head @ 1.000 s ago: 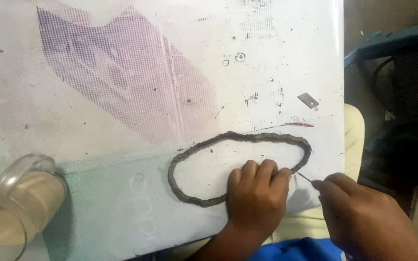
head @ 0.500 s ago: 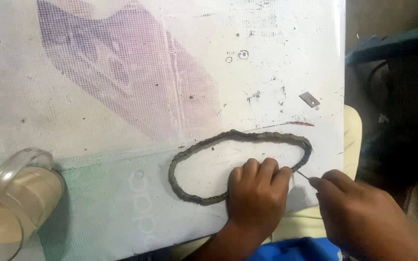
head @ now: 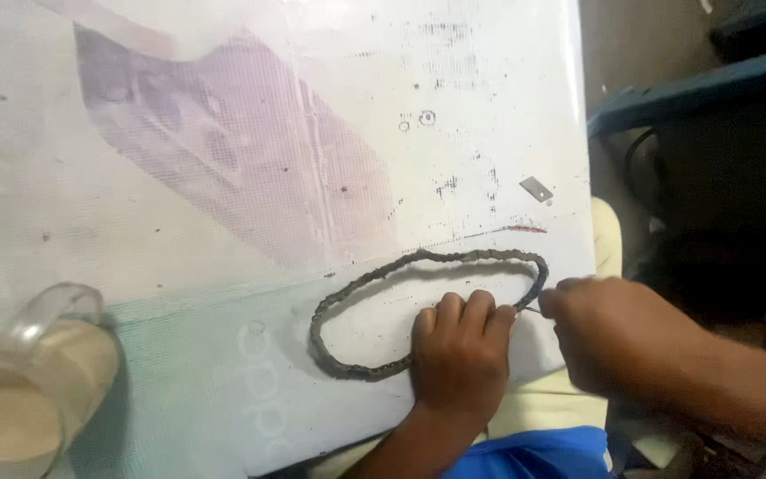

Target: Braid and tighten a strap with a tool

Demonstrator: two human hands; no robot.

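Observation:
A dark, rough chain-like loop [head: 374, 277] lies flat in a long oval on a white printed sheet [head: 223, 106]. My left hand [head: 458, 355] rests on the loop's near side, fingers curled down over it and knuckles up. My right hand [head: 618, 337] comes in from the right. Its fingertips pinch a thin pin-like piece [head: 532, 310] just beside the loop's right end and next to my left forefinger. What lies under my left palm is hidden.
A glass mug with beige liquid [head: 28, 390] stands at the lower left. A small grey metal blade [head: 535, 188] and a red streak [head: 525, 229] lie near the table's right edge. Dark blue furniture [head: 702, 89] stands beyond that edge. Blue cloth [head: 534, 452] shows below.
My right hand has moved up and to the left, closer to the loop's right end. My left hand has stayed on the loop.

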